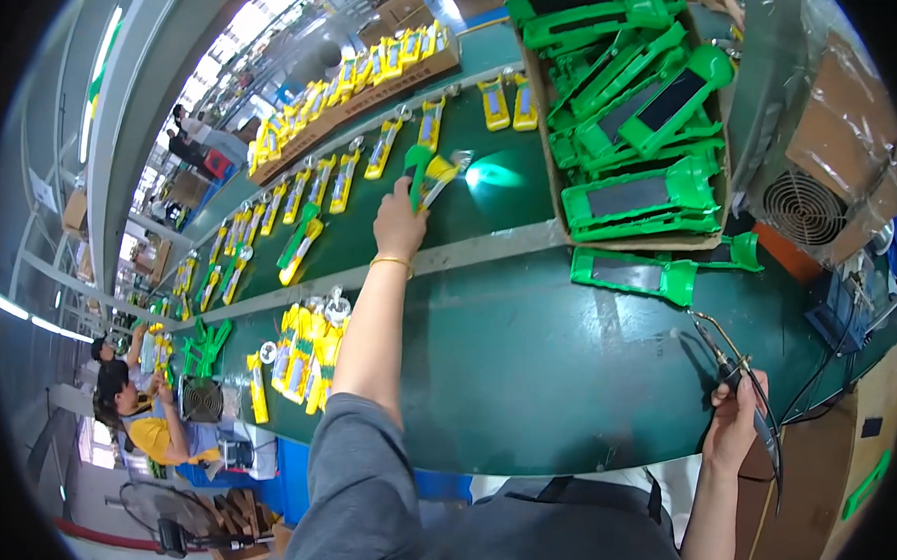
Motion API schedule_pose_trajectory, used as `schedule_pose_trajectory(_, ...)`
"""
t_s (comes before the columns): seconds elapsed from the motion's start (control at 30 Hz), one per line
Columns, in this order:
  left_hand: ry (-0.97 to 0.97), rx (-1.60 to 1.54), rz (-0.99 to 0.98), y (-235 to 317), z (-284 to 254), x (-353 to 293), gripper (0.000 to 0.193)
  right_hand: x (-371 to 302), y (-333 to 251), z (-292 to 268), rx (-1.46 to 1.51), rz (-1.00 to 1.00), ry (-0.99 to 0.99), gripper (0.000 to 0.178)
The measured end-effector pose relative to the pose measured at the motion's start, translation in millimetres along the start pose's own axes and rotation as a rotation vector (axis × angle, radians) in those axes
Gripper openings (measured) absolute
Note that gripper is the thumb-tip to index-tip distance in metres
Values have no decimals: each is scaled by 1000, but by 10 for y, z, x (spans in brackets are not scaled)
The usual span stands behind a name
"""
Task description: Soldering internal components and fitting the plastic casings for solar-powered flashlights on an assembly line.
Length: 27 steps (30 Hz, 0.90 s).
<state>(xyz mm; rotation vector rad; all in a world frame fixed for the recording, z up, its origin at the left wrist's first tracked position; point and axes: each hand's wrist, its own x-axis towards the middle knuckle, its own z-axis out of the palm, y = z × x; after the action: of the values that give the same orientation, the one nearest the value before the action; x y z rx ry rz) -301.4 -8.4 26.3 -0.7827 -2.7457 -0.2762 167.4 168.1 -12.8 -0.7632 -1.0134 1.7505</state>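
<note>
My left arm reaches far across the green bench. My left hand (pixel 399 226) is closed around a green plastic housing (pixel 416 163). Right against that housing is a yellow lamp body (pixel 438 175), its clear head lying toward a bright spot of light (pixel 498 175) on the bench. Whether my fingers also touch the yellow part cannot be seen. At the lower right, my right hand (pixel 733 421) grips a soldering iron (pixel 730 372) with a thin brass-coloured tube along it. Its tip points up and left, near a green housing with a dark panel (pixel 629 275) lying on the bench.
A carton (pixel 727 207) heaped with green panel housings stands right of centre. Yellow lamp bodies (pixel 318 182) line the far strip, and more fill a long box (pixel 351 109). A yellow pile (pixel 310 349) lies left. A blue soldering station (pixel 835 312) sits right. Co-workers (pixel 167 433) sit left.
</note>
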Motion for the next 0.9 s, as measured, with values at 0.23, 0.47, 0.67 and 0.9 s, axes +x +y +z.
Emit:
schedule_pose_trajectory(0.23, -284, 335, -199, 345, 162, 439, 98, 107, 10, -380, -64, -165, 90, 14)
schedule_pose_trajectory(0.47, -108, -338, -81, 1665, 1011, 1685, 75, 54, 27, -415, 3, -224, 101, 29)
schedule_pose_trajectory(0.67, 58, -42, -310, 1646, 1552, 1978, 51, 66, 43, -287, -118, -229, 112, 34)
schedule_pose_trajectory(0.9, 198, 0, -32, 1044, 1329, 1616, 64, 81, 169, -389, -136, -210, -8, 15)
